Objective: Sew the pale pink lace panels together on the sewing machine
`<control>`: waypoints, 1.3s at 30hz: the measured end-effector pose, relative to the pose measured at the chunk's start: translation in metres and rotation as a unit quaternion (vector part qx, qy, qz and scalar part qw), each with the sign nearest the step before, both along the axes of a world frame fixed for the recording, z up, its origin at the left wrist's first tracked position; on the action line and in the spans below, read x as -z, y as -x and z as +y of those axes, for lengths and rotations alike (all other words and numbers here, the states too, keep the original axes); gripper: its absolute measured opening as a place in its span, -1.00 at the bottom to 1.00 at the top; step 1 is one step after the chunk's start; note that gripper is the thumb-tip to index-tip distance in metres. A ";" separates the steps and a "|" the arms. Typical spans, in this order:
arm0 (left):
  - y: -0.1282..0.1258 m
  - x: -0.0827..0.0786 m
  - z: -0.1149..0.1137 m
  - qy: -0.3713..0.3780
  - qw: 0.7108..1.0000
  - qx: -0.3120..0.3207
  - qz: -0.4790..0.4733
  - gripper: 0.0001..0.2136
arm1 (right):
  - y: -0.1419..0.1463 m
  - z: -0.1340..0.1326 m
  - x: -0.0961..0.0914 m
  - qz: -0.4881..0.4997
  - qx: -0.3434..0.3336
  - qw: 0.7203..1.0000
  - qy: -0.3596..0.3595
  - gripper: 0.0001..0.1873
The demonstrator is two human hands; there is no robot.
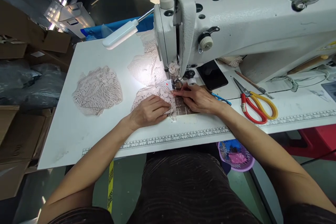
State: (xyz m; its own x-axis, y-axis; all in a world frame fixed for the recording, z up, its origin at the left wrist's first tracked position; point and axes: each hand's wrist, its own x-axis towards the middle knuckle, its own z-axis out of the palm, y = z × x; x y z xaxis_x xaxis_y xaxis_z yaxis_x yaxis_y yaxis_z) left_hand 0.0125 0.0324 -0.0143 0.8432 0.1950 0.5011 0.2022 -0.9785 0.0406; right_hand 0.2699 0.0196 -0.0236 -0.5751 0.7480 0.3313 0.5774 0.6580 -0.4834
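Note:
A pale pink lace piece (152, 93) lies on the sewing machine bed, its right edge by the presser foot (177, 84). My left hand (152, 111) rests flat on this lace, fingers stretched to the right. Close to the foot, my right hand (198, 98) has its index finger and thumb drawn together at the lace's right edge; its other fingers are curled and partly hidden. More lace (147, 68) spreads behind, lit by the lamp (120, 35). The white sewing machine (244, 24) stands over the work.
A lace pile (98, 91) sits on the table's left. To the right lie a black phone (212, 74), scissors with red and yellow handles (256, 103) and a blue tool (222, 99). A printed ruler (168, 140) follows the front edge. Below hangs a purple basket (246, 166).

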 end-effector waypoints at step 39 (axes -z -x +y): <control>-0.002 -0.005 -0.006 0.022 0.973 -0.203 0.107 -0.60 | 0.003 -0.013 -0.005 -0.056 -0.024 0.998 -0.010 -0.61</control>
